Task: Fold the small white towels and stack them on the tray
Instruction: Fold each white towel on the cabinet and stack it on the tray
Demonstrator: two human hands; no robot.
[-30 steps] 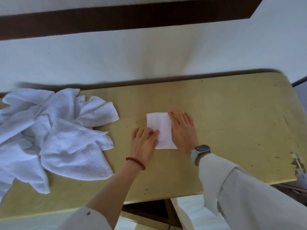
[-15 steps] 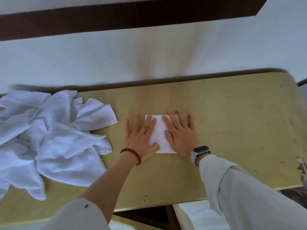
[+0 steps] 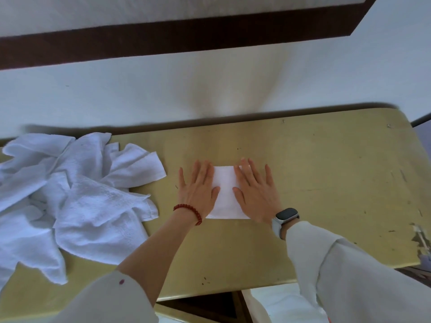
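I see both hands lying flat on a folded towel (image 3: pixel 225 194) in the middle of the yellow counter (image 3: pixel 326 183). The left hand (image 3: pixel 198 187) is released, with straight fingers spread out, and it presses the left side of the towel; its thumb lies on the white cloth. The right hand (image 3: pixel 256 192) is released in the same way, palm down, and it covers the right side of the towel. Between the two hands a white strip of the towel shows, and its near edge comes out straight below the palms. The far edge of the towel lies between the fingertips of both hands.

On the left wrist there is a red bead bracelet (image 3: pixel 189 209), on the right wrist a watch (image 3: pixel 285 217) with a dark face. Both arms wear loose pale sleeves.

To the left of the left hand, a little apart from it, lies a pile of unfolded white towels (image 3: pixel 77 201). The pile reaches the left border of the view, and one corner of it points toward the left hand without touching it.

To the right of the right hand the counter is bare wood with small marks, up to its rounded far corner. At the right edge, the surface is chipped (image 3: pixel 419 238). Beyond the fingertips a strip of counter runs to the far edge, where a white wall (image 3: pixel 210 89) with a dark brown band (image 3: pixel 186 36) begins. The near edge of the counter passes under both forearms.
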